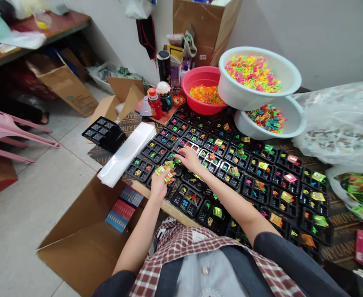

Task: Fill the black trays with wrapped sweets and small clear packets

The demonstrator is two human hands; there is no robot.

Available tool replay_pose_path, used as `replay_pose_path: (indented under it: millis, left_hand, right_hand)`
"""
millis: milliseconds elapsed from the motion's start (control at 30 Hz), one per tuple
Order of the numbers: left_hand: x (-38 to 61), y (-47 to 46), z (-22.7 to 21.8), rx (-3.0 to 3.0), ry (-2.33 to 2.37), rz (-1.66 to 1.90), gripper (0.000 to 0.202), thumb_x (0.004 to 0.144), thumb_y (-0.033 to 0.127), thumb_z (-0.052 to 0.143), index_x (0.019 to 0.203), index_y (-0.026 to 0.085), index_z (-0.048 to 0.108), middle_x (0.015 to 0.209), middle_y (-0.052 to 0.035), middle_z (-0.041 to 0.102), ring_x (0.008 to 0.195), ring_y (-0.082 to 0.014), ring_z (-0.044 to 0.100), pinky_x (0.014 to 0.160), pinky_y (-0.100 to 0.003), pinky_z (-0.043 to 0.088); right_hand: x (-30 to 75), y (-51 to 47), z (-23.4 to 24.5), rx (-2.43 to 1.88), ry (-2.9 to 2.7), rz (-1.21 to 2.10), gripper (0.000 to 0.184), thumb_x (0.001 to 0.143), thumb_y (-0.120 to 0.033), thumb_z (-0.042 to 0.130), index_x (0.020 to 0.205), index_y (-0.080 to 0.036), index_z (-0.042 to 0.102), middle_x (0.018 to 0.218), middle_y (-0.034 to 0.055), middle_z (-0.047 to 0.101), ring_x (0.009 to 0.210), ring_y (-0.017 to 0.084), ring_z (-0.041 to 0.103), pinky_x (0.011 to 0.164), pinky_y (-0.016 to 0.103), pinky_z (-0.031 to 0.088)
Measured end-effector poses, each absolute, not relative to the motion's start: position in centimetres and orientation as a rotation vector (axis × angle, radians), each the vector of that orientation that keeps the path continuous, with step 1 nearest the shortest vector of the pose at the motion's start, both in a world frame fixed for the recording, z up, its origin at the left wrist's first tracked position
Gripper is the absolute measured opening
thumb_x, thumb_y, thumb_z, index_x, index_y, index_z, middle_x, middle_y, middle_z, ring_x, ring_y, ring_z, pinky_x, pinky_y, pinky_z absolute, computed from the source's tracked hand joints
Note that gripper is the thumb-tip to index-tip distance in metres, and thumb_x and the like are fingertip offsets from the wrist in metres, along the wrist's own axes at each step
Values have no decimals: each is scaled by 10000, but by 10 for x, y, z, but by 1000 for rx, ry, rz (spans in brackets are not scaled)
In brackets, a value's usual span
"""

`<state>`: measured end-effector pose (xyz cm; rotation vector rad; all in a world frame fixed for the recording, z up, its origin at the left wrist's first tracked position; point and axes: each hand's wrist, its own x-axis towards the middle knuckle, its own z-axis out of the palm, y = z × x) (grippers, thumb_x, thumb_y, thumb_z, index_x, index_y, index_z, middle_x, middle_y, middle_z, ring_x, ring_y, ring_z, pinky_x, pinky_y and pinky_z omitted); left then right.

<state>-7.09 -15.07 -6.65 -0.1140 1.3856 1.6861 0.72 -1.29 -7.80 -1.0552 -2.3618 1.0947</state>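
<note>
Small green-and-yellow candy packets (165, 172) are bunched in my left hand (159, 185), whose fingers are closed round them at the table's near edge. To their right, my right hand (188, 160) hovers over the black compartment trays (193, 136), with thumb and finger apart and nothing visible between them. Just beyond that hand, a red packet (188, 144) lies in a tray. The trays stand in rows and hold small coloured plastic trinkets; many toward the right also hold a packet, such as a yellow one (263, 165). My right hand covers part of a tray.
Behind the trays stand a red basin (200, 74) and two stacked pale basins (227, 93) of colourful pieces. Clear plastic sleeves (127, 154) and stacked empty trays (102, 134) lie left. An open carton (73, 222) sits below; a packet bag (359, 189) is right.
</note>
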Motion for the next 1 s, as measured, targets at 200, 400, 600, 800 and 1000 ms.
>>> replay_pose_path:
  millis: [200,400,600,800,1000]
  left_hand:
    - [-68,-141,-69,-13,1405,1628,406,496,243,864,815,119,648,646,-28,680,575,-182,682,410,-185,445]
    - [-75,-128,-62,-109,1218,1608,135,642,120,742,729,124,640,698,-51,705,635,-129,682,484,-150,475]
    - [-78,-108,-57,-91,1190,1613,153,635,37,677,763,112,638,721,-62,707,674,-162,701,593,-217,556]
    - [-77,-84,-64,105,1221,1643,356,536,163,830,836,129,642,774,-51,713,775,-213,717,662,-288,586]
    - [-73,-51,-73,203,1230,1644,432,512,274,852,858,121,644,748,-63,709,760,-236,719,609,-299,578]
  right_hand:
    - [17,-12,-63,-724,-2215,1558,198,827,-356,621,874,-180,699,757,7,697,664,128,612,651,234,467]
    - [20,91,-76,-1295,-2062,916,182,829,-217,526,875,-150,688,828,50,702,768,151,628,761,261,471]
    - [15,128,-76,-1445,-2216,742,175,793,-227,622,879,-107,716,954,131,656,866,200,593,849,319,452]
    - [18,66,-61,-895,-2411,1033,195,826,-350,659,866,-180,747,787,41,636,743,149,567,737,271,444]
    - [29,72,-67,-938,-2132,1206,158,807,-288,622,753,-165,704,698,11,657,640,126,570,630,237,431]
